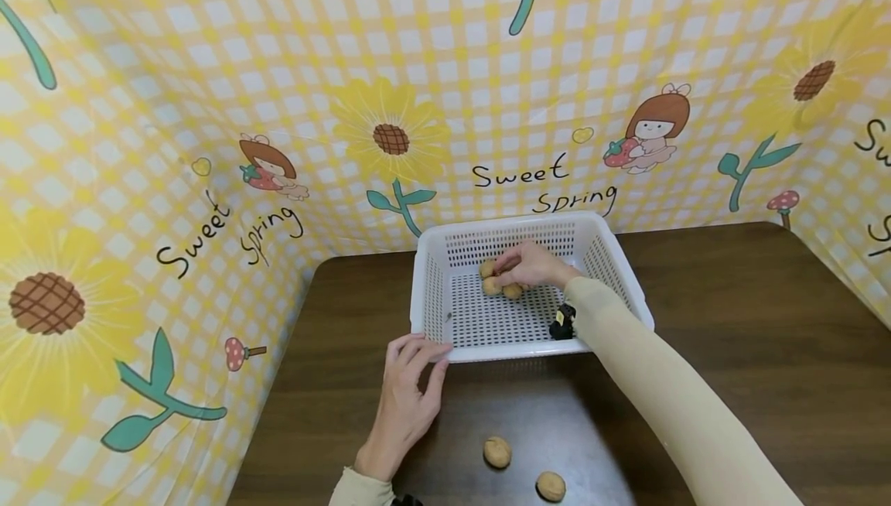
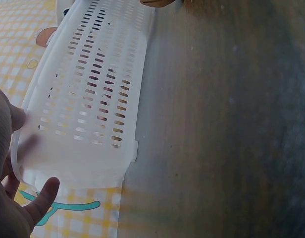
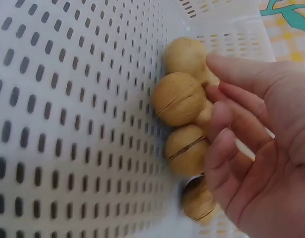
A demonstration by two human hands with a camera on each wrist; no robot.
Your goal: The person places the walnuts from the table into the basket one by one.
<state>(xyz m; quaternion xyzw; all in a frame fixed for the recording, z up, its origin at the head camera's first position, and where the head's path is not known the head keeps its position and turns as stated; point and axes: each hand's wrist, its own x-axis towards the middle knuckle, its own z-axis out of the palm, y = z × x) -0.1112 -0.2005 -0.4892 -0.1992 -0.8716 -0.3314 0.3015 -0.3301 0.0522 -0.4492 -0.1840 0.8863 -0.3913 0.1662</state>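
Note:
A white perforated plastic basket stands on the dark wooden table. My left hand holds its near left corner, with fingers over the rim and the thumb at the outer wall; the left wrist view shows this hand at the corner. Inside the basket, my right hand touches a cluster of walnuts. In the right wrist view its thumb and bent fingers are against several round tan walnuts. Whether a walnut is pinched between the fingertips is hidden.
Two loose walnuts lie on the table in front of the basket, one walnut left of the other walnut. A yellow checked cloth with sunflowers hangs behind and at the sides. The brown tabletop extends to the right.

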